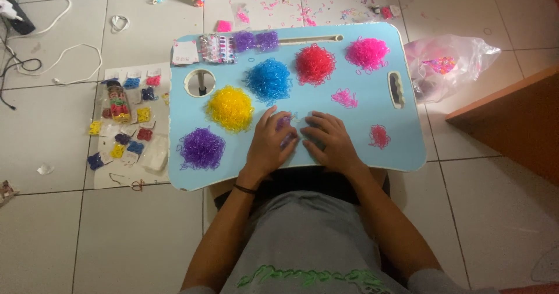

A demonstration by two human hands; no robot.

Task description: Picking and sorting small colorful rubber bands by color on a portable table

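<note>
Purple bands [285,123] lie mostly hidden between both hands' fingers [273,118].

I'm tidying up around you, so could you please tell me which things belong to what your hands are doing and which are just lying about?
In use:
left hand
right hand
purple bands under the fingers
blue tray
yellow pile
purple pile

Lying about:
plastic bag
white cable
packets on the floor

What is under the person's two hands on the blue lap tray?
Purple bands show between the left hand and right hand, lying on the blue tray. Whatever lies beneath the palms is covered.
</note>
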